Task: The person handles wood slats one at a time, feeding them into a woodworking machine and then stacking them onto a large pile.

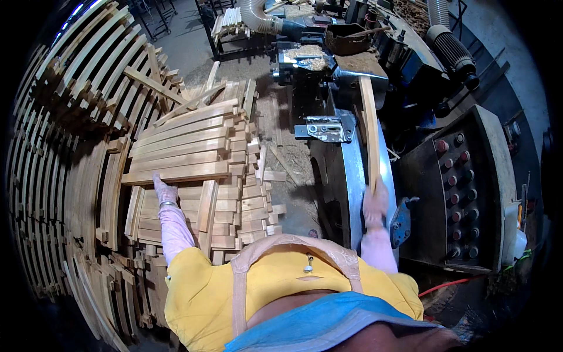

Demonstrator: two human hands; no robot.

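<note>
My right hand (pixel 375 206) is closed round the near end of a long pale wooden strip (pixel 369 123). This strip lies along the metal bed (pixel 386 161) of a woodworking machine, and its far end reaches the machine's metal cover (pixel 365 84). To the left, my left hand (pixel 166 193) grips the near edge of another wooden strip (pixel 187 173), which lies crosswise on the stack. One finger or thumb shows on top of that strip; the other fingers are mostly hidden. Several similar wooden strips (pixel 182 139) lie side by side just beyond it.
Tall piles of curved wooden pieces (pixel 97 58) stand at the left. A metal guide bracket (pixel 324 128) sits beside the machine bed. On the right stands a control panel (pixel 460 193) with several push buttons. A ribbed hose (pixel 258 16) and wood shavings (pixel 306 57) are at the far side.
</note>
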